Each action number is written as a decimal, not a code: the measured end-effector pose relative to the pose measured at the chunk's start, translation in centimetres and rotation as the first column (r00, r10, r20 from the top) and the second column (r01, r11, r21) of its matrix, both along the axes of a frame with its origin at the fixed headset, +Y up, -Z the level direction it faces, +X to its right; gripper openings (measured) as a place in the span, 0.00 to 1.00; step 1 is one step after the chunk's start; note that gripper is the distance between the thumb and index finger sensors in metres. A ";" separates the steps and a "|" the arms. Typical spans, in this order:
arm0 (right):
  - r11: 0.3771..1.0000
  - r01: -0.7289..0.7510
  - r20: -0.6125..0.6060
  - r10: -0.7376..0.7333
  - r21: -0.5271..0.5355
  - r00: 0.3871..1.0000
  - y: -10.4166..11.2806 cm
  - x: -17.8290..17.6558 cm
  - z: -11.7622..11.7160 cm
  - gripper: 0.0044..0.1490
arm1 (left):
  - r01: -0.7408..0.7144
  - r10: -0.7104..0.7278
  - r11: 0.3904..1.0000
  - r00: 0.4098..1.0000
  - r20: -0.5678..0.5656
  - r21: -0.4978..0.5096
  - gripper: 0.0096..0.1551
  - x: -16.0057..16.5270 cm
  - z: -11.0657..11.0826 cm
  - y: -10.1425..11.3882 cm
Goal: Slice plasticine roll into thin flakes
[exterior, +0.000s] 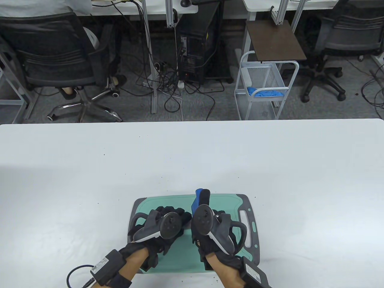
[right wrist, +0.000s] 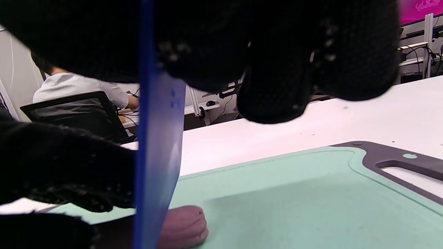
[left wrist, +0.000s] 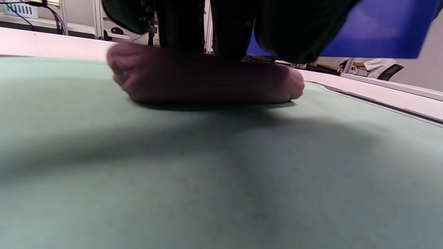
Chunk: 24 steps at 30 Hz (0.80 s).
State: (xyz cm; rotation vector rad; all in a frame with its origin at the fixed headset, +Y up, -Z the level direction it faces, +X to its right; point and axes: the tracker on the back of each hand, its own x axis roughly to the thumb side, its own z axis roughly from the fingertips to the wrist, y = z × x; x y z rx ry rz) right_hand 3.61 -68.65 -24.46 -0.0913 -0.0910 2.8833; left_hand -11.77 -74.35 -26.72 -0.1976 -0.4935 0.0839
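A pinkish-brown plasticine roll (left wrist: 204, 77) lies on the green cutting board (exterior: 222, 201). My left hand (exterior: 168, 220) presses down on the roll with its gloved fingers (left wrist: 180, 27); the roll is hidden under the hands in the table view. My right hand (exterior: 210, 223) holds a blue knife (exterior: 198, 199). In the right wrist view the blue blade (right wrist: 155, 155) stands upright, its edge down beside the roll's right end (right wrist: 183, 226). The blade also shows in the left wrist view (left wrist: 380, 27).
The cutting board (right wrist: 311, 193) has a dark grey rim with a handle slot (exterior: 246, 220) on its right side. The white table (exterior: 192, 156) stretches around it. Chairs, a computer tower and a wire cart stand beyond the far edge.
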 end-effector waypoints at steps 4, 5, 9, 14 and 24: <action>0.999 -0.046 -0.003 0.046 0.003 0.999 -0.3 -0.6 0.3 0.53 | 0.029 -0.029 0.999 1.000 0.008 0.015 0.32 0.3 0.1 -0.2; 0.999 -0.047 -0.005 0.047 0.003 0.999 -0.3 -0.7 0.3 0.53 | 0.022 -0.022 1.000 1.000 0.005 0.017 0.32 0.3 0.2 -0.2; 0.998 -0.059 -0.001 0.059 0.002 0.998 -0.1 -1.0 0.8 0.53 | 0.018 -0.018 1.000 1.000 0.003 0.025 0.31 0.2 0.2 -0.3; 0.997 -0.079 0.002 0.079 0.000 0.997 0.0 -1.3 1.2 0.53 | 0.012 -0.012 1.000 1.000 -0.002 0.027 0.31 0.2 0.3 -0.4; 0.995 -0.098 0.006 0.098 0.002 0.995 -0.1 -1.6 1.4 0.53 | -0.004 0.004 1.000 1.000 -0.012 0.007 0.31 0.0 0.2 -0.5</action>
